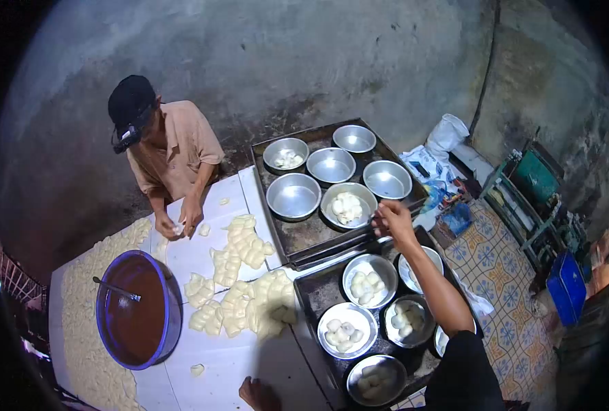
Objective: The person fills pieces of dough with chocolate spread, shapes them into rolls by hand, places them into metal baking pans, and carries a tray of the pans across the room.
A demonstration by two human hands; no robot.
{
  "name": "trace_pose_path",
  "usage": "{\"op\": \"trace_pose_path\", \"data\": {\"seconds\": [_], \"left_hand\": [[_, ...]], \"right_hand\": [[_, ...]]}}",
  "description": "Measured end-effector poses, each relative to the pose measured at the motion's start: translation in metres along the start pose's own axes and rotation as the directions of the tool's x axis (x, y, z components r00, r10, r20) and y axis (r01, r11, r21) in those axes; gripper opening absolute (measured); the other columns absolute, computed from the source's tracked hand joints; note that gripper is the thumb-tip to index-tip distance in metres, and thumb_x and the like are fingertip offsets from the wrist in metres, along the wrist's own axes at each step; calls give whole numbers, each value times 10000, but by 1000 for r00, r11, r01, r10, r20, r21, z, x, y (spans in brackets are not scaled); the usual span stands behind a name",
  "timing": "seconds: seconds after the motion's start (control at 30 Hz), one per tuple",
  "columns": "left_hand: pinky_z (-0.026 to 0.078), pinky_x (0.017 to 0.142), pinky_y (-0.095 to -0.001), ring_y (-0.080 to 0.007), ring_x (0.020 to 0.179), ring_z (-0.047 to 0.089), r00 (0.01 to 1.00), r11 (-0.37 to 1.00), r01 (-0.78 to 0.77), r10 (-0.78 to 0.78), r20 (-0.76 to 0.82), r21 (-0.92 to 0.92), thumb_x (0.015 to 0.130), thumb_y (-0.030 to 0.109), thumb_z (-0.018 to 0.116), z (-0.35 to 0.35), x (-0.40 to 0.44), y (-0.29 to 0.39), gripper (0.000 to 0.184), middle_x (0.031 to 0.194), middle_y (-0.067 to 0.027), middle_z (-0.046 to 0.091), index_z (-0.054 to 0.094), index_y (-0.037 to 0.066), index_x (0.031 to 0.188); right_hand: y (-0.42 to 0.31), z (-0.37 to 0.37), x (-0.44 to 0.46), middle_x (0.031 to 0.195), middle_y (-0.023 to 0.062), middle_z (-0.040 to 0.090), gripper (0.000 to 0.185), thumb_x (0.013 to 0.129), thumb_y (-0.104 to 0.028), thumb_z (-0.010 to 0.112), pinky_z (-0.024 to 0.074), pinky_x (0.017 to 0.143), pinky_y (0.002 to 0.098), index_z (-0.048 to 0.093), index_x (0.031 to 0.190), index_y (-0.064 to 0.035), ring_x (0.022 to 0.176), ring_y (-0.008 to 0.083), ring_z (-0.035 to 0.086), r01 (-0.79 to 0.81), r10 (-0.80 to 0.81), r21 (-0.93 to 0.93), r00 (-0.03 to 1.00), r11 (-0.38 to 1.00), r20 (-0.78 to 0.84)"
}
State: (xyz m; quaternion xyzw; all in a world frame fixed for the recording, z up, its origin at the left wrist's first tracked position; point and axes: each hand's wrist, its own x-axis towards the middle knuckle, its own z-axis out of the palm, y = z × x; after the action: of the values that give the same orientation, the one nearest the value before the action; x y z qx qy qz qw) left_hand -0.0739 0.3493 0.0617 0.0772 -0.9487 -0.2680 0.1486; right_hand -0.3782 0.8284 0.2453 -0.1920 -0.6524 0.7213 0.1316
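Note:
Over the right rim of a round metal pan (349,205) with dough pieces inside is my right hand (392,220), its fingers loosely bent and apart with nothing seen between them. That pan sits on the upper black tray (292,235) among other round pans. At the bottom edge, my left hand (251,392) is low over the white table (212,373), dark in shadow; its fingers are too unclear to read. Pale dough pieces (237,308) lie farther up the table. Pans with dough balls (366,288) fill the lower tray (311,291), partly behind my right arm.
A co-worker (174,147) in a cap handles a small dough piece across the table. A blue-rimmed tub (140,308) of brown contents holds a spoon. Flattened dough (89,308) covers the left side. Green metal equipment (537,178) stands at right on the tiled floor.

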Motion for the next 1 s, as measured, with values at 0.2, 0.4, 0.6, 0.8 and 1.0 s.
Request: {"op": "trace_pose_path", "data": {"seconds": [0.2,0.4,0.6,0.8,1.0], "left_hand": [[393,896,-492,-389,1065,490,972,946,-194,222,-82,259,762,8,547,8,12,8,230,1145,-230,530,529,-22,989],[375,918,-482,-374,1068,491,984,972,-140,159,-87,191,732,-16,617,-1,13,24,288,1147,-202,540,548,-24,1012],[367,939,-485,-368,1075,491,977,975,-149,171,-127,165,755,15,618,6,11,11,254,1147,-193,542,568,-17,1002],[403,615,-252,-146,705,516,936,785,332,-205,286,-523,806,120,619,40,8,11,126,858,-76,609,629,54,914],[383,952,-464,-469,1076,488,983,983,-50,80,165,-177,870,250,635,72,-36,172,498,1164,-314,503,463,-108,1171]], "right_hand": [[46,-6,30,709,83,583,330,808,-350,715,514,423,318,557,858,-64,610,238,650,-393,399,378,915,838,66],[38,2,47,677,96,565,256,820,-200,676,530,408,321,512,873,-11,529,219,616,-374,397,189,913,908,-98],[11,-35,-21,802,113,617,438,809,-338,723,518,512,294,572,1041,1,665,198,628,-207,205,20,977,978,64],[93,-235,-95,1054,240,654,547,831,-398,643,500,815,391,594,1149,45,935,341,653,92,-323,-832,940,547,-109],[148,-304,-211,1015,253,644,614,862,-582,501,467,850,440,661,1042,-17,998,380,610,-175,11,-828,980,533,-200]]}}
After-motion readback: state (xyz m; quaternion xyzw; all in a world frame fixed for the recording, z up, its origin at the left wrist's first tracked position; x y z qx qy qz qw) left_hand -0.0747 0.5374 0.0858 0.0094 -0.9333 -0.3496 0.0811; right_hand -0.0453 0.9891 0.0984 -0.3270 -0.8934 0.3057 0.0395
